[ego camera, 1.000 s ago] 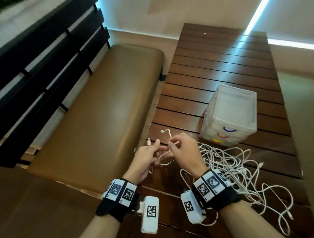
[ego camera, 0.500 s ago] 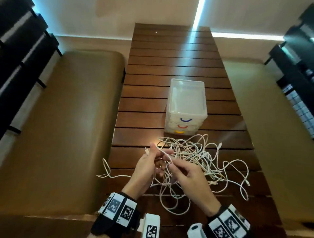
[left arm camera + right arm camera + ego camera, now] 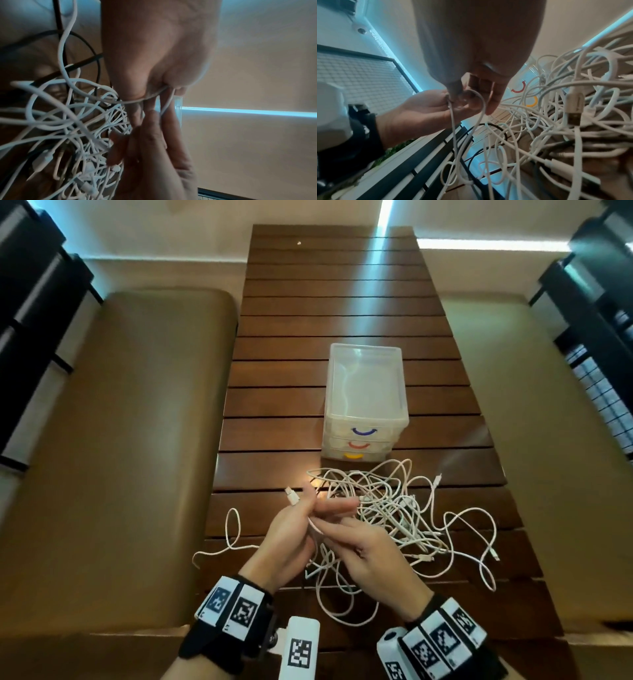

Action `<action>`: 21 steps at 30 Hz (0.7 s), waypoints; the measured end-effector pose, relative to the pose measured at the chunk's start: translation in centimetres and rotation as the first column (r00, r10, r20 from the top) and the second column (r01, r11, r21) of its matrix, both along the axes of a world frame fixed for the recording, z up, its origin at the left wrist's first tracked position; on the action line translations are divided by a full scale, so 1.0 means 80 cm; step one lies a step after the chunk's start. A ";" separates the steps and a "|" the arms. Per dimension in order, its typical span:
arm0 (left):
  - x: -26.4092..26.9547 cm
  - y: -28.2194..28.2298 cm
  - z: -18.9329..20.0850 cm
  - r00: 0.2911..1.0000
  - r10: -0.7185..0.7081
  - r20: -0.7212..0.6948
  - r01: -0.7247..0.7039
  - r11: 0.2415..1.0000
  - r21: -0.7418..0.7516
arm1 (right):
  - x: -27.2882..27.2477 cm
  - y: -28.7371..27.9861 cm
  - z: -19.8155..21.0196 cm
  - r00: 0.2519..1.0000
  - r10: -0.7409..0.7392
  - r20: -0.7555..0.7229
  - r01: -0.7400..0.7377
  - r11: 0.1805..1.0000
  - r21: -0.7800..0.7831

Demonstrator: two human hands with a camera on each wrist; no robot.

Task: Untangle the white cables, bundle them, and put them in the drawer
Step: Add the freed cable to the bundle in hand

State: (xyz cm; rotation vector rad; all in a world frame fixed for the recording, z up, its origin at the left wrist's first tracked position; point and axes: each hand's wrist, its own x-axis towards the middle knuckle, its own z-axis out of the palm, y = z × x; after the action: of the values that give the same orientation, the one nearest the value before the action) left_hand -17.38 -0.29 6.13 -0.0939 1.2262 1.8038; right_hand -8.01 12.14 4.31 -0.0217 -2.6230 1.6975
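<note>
A tangle of white cables point(image 3: 394, 508) lies on the slatted wooden table point(image 3: 335, 302) in front of a small clear drawer unit point(image 3: 364, 402), whose drawers are closed. My left hand point(image 3: 291, 529) pinches one white cable near its plug end point(image 3: 292, 495), which sticks up past the thumb. Close beside it, my right hand point(image 3: 356, 546) pinches a loop of the same cable point(image 3: 479, 102) between thumb and fingers. In the left wrist view the cable point(image 3: 145, 98) runs across my left fingers. Both hands hover just above the near left part of the tangle point(image 3: 556, 108).
The drawer unit has blue point(image 3: 363, 432), red point(image 3: 358, 445) and yellow point(image 3: 354, 456) handles facing me. One cable strand point(image 3: 233, 529) trails off the table's left edge. Padded benches point(image 3: 137, 440) flank the table on both sides, with dark slatted backs point(image 3: 30, 285).
The head view swung right and now centres on the table. Both hands moved closer to me over the tangle, still holding the cable; the right hand now pinches a loop nearer my left palm.
</note>
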 end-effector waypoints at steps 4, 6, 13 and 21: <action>-0.007 -0.001 0.013 0.994 0.100 -0.045 -0.095 0.991 0.099 | -0.011 0.000 0.003 0.977 -0.061 0.205 0.125 0.942 -0.311; -0.018 0.001 0.027 0.983 0.179 -0.028 -0.171 0.968 0.183 | -0.014 0.006 -0.001 0.944 0.075 0.323 0.076 0.899 -0.432; -0.050 -0.007 0.045 0.952 0.039 -0.303 -0.008 0.995 0.101 | -0.007 0.051 0.000 0.928 0.103 0.359 -0.062 0.990 -0.123; 0.005 0.016 0.013 0.317 -0.742 -0.591 0.211 0.662 -0.719 | -0.027 0.040 0.009 0.949 -0.268 0.168 0.204 0.925 0.321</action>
State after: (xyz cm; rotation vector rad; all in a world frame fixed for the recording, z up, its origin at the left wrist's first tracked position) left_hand -16.96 0.95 7.15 0.9572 2.1464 0.7950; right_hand -10.16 15.31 5.01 -0.5193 -2.8550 1.2697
